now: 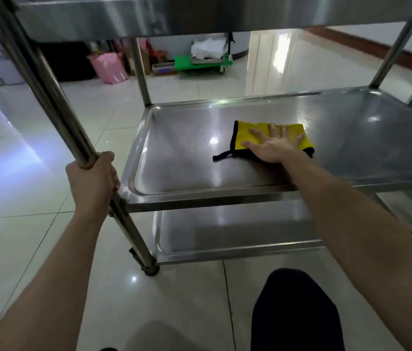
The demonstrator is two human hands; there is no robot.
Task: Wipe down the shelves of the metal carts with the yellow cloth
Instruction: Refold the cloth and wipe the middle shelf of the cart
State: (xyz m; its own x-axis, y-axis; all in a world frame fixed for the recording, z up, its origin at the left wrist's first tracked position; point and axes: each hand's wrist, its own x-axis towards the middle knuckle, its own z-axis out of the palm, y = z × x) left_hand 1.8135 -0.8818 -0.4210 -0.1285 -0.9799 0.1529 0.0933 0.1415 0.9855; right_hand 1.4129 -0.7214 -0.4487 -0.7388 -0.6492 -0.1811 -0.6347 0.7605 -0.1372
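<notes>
Our right hand (273, 146) spreads 5 fingers flat on the yellow cloth (245, 131), seemingly folded, long axis left-right; our left hand (93, 178) grips the post (55, 105).

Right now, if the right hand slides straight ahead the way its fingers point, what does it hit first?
Likely the shelf's raised far rim; the right hand lies flat on the yellow cloth with only bare metal ahead.

Glossy steel shelf (351, 122), soft cloth (255, 126)
</notes>
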